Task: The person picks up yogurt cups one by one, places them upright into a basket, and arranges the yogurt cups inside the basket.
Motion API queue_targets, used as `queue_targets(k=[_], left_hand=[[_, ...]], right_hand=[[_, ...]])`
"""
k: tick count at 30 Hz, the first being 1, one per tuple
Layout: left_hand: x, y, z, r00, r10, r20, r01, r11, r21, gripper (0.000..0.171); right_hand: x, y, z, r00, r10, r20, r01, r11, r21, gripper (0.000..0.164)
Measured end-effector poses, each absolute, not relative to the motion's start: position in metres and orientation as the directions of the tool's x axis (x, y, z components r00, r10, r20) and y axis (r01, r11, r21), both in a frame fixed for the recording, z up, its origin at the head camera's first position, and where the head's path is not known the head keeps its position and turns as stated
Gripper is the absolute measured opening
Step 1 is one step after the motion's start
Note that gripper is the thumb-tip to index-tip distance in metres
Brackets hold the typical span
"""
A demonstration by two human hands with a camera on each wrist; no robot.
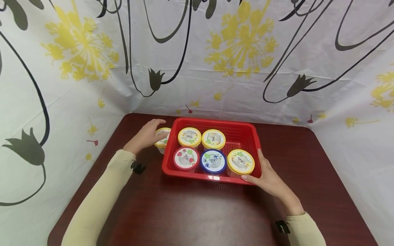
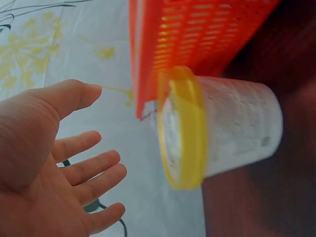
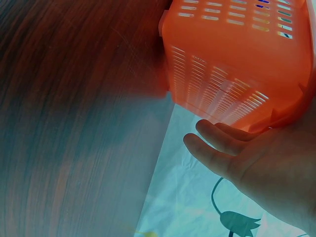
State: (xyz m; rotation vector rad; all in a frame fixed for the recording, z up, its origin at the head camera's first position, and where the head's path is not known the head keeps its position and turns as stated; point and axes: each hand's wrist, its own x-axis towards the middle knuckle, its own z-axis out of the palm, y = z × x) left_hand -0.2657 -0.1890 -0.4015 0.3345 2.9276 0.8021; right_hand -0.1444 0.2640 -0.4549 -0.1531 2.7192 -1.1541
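A red plastic basket (image 1: 258, 136) holds several tubs: yellow-lidded ones at the back, such as one tub (image 1: 189, 137), and a red-lidded tub (image 1: 186, 159), a blue-lidded tub (image 1: 213, 161) and another yellow-lidded tub (image 1: 240, 162) along the front. Outside its left wall stands one more yellow-lidded tub (image 2: 242, 123), partly hidden by the basket in the head view. My left hand (image 1: 148, 135) hovers over that tub, fingers spread and apart from it in the left wrist view. With its thumb over the front rim and its fingers along the right wall, my right hand (image 1: 271, 179) grips the basket's corner.
The dark reddish-brown table (image 1: 191, 212) extends under and around the basket. Behind and at both sides hangs a white sheet (image 1: 197, 85) printed with flowers. Dark straps (image 1: 137, 167) sit at both wrists, over light sleeves.
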Motion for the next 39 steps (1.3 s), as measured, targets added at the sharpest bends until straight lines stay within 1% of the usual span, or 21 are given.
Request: queue_targets(k=[10,14,22,29,39], left_hand=[[-0.267,-0.199,-0.426,-0.969,0.237,-0.065,0.171,0.84,0.516,0.074],[-0.266,-0.2,-0.432,-0.968,0.242,-0.066,0.174,0.838,0.517,0.074],[-0.264,-0.202,-0.437,-0.963,0.259,-0.072,0.186,0.836,0.517,0.075],[-0.264,-0.204,-0.442,-0.96,0.273,-0.063,0.208,0.846,0.491,0.077],[-0.266,-0.205,-0.448,-0.959,0.271,-0.085,0.192,0.839,0.508,0.083]], right_hand=[[-0.144,0.263,-0.455,-0.977,-0.164,-0.135,-0.016,0.689,-0.725,0.128],[-0.144,0.263,-0.455,-0.976,-0.166,-0.138,-0.014,0.686,-0.727,0.128],[-0.145,0.263,-0.455,-0.977,-0.167,-0.133,-0.02,0.691,-0.723,0.128],[-0.145,0.262,-0.455,-0.977,-0.164,-0.137,-0.013,0.684,-0.73,0.128],[-0.144,0.263,-0.456,-0.977,-0.162,-0.142,-0.006,0.68,-0.733,0.128]])
